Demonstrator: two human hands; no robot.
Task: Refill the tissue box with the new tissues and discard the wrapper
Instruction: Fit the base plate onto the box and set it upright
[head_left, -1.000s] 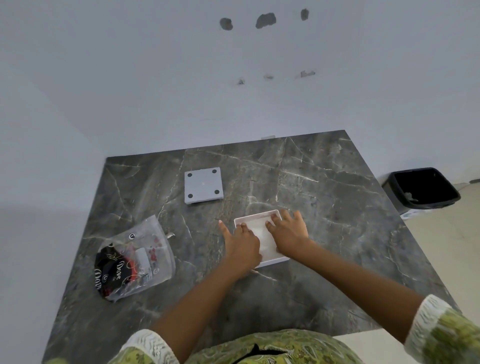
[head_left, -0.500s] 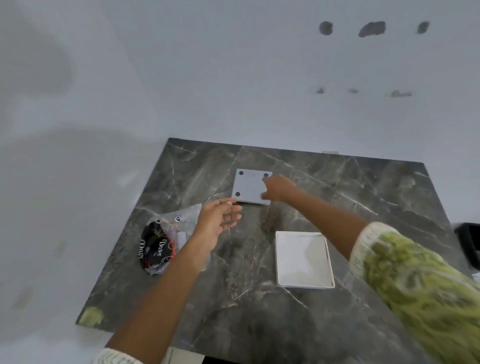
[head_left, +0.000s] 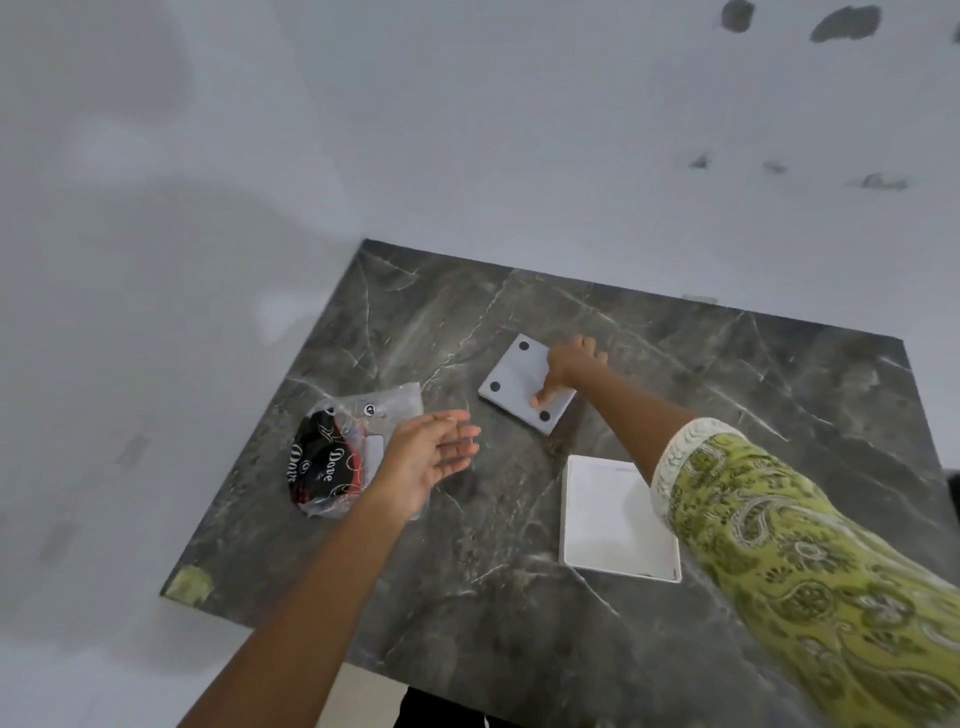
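A white tissue box (head_left: 608, 519) lies open side up on the dark marble table (head_left: 727, 395), filled with white tissues. Its grey base panel (head_left: 514, 382), with black round feet at the corners, lies farther back. My right hand (head_left: 569, 366) grips that panel at its right edge, thumb on top, and the panel's near side looks slightly lifted. A clear plastic wrapper (head_left: 337, 457) with black and red print lies at the left. Just right of it my left hand (head_left: 431, 457) hovers open, palm up, holding nothing.
White walls stand close behind and to the left of the table. The table's left front corner (head_left: 189, 584) is near the wrapper. My green patterned sleeve (head_left: 810, 571) covers the box's right side.
Both hands left the tissue box. My right hand reached back to the grey base panel and closed on its edge. My left hand moved over beside the wrapper. The view swung left.
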